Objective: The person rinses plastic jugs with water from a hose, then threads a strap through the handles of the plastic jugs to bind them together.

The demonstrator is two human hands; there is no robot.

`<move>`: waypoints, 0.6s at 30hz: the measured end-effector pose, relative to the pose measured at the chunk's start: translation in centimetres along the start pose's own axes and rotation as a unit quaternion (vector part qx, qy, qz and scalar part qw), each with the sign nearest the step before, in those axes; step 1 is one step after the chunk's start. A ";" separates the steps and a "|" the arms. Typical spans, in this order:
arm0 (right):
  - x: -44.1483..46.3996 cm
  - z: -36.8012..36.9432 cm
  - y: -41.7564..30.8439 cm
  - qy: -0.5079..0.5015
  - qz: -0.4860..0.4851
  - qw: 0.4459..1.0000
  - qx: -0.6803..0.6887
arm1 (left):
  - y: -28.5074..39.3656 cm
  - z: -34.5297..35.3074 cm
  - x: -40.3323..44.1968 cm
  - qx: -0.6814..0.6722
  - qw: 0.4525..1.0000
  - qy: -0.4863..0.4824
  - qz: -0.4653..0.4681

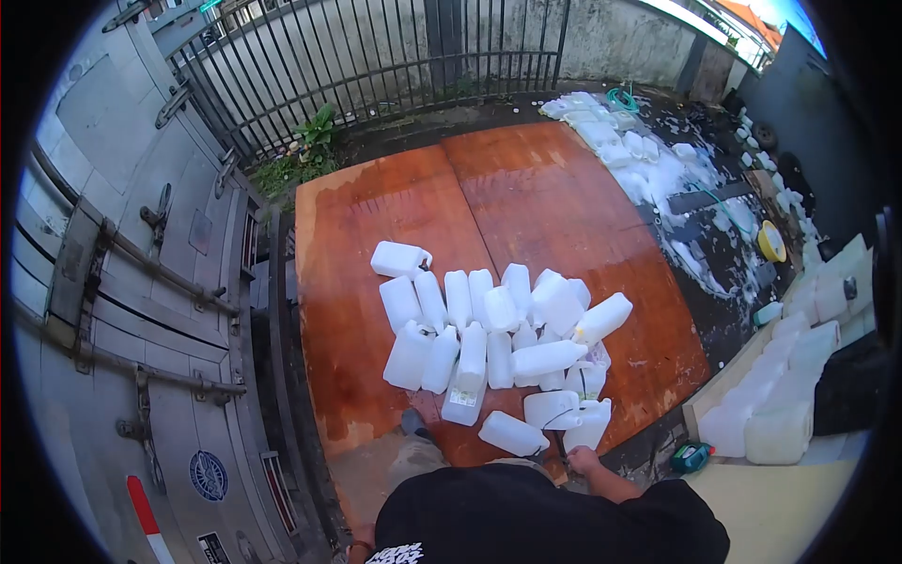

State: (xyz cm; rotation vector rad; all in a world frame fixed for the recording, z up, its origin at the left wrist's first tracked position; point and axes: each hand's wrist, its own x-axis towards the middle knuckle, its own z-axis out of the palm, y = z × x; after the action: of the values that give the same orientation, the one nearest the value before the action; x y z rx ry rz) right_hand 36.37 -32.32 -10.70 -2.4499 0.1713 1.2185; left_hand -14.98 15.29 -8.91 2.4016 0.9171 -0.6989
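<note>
Left of the brown board (376, 216) stands a metal vehicle body (174, 282) with latch bars. Off the board's near left corner, low by the black shirt (545, 512), only a little of the left hand (362, 535) shows; I cannot tell whether it is loose or clenched. On the board's near half, a cluster of white jugs (490, 308) lies and leans at mixed angles. Farther right, at the board's near edge, are a lying jug (512, 433) and the nearest jug (589, 428). That one sits directly ahead of the right hand (583, 459), its long axis slanting away and slightly right. The right hand is much nearer to it than the left. Its fingers look bent beside the jug's near end, apparently touching; whether they grasp it I cannot tell. Right of the board lie a dark green bottle (692, 458) and more pale jugs (782, 428).
</note>
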 end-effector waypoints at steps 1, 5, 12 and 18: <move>0.0 0.3 -3.6 0.004 -0.052 0.997 -0.055 | -1.5 -2.5 2.9 0.055 0.998 0.016 0.025; -0.5 2.9 -16.1 0.004 -0.092 0.994 -0.056 | -5.5 -14.5 12.6 -0.592 0.758 0.117 -0.245; -3.1 8.5 -30.9 -0.029 -0.144 0.985 -0.085 | -4.7 -42.1 23.3 -0.505 0.818 0.269 -0.057; 0.7 7.8 -38.4 -0.071 -0.217 0.945 -0.233 | -11.8 -55.5 30.3 -0.369 0.806 0.462 -0.032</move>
State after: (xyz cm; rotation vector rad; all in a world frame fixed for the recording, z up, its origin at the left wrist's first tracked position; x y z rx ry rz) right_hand 41.84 5.96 -4.17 -2.5577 -0.7388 1.3287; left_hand 12.22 69.71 11.99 1.8778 1.2973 0.8152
